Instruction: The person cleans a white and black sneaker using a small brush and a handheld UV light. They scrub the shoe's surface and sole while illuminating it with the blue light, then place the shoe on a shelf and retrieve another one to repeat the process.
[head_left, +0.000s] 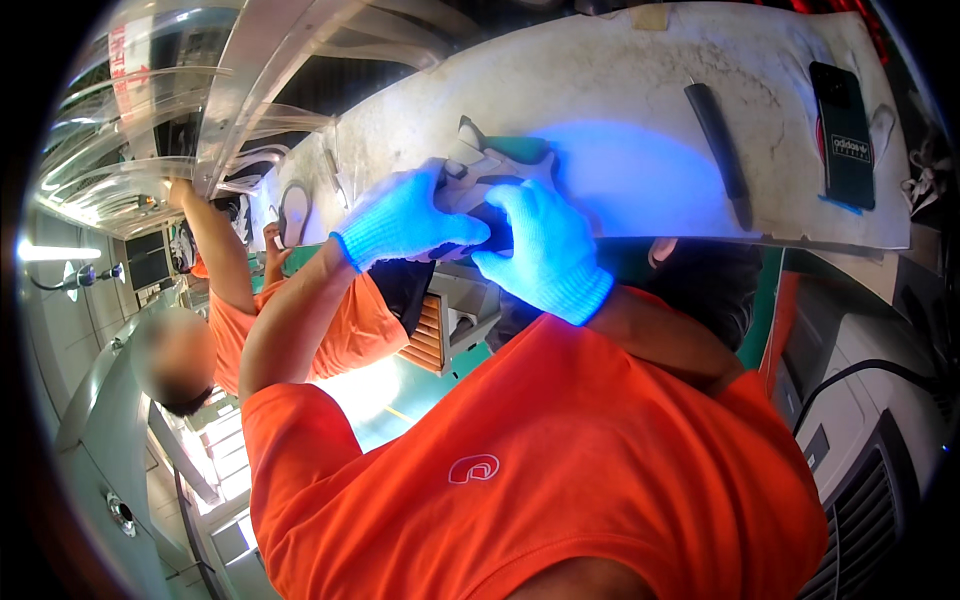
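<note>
White-gloved left hand [398, 217] and right hand [548, 247]: fingers are pinching the shoe [507, 169] — even, opposed pressure is probably serving best.

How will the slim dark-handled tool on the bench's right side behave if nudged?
The tool is probably stiff, given its rod-like shape. Its slim length suggests it may swivel or roll. Pushed toward the person, it might drop: its lower end lies near the bench edge.

Shoe [510, 168] in both hands [405, 218] [545, 240] over table [620, 70], tool [717, 140] right of shoe, phone [842, 130] farther right, co-worker [365, 325] at left
</note>
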